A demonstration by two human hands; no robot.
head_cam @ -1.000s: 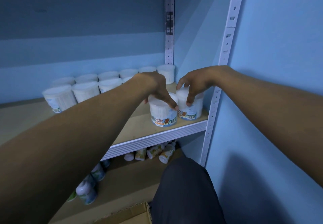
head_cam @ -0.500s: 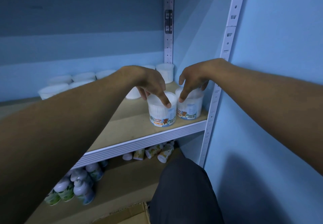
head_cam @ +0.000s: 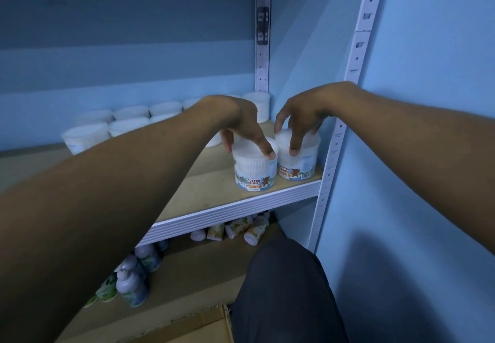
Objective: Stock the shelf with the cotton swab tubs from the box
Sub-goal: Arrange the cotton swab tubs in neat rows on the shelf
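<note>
1. The left hand (head_cam: 241, 125) gripped the lid of the left tub (head_cam: 255, 167) from above, fingers curled around its rim.
2. The right hand (head_cam: 302, 117) clasped the right tub (head_cam: 298, 157) likewise.
3. Both tubs stood upright, touching, at the shelf (head_cam: 233, 208) front, near its right post.
4. More tubs (head_cam: 128, 121) lined the shelf's back.
5. A cardboard box (head_cam: 198, 326) corner showed below.

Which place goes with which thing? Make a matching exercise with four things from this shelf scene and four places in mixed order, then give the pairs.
Things
1. left hand
2. right hand
3. pump bottles
4. cardboard box

Places
A. bottom edge of the view, beside the knee
B. on the tub nearest the right upright
C. lower shelf, at left
D. on the front tub left of its neighbour

Pairs: 1-D, 2-B, 3-C, 4-A
</note>
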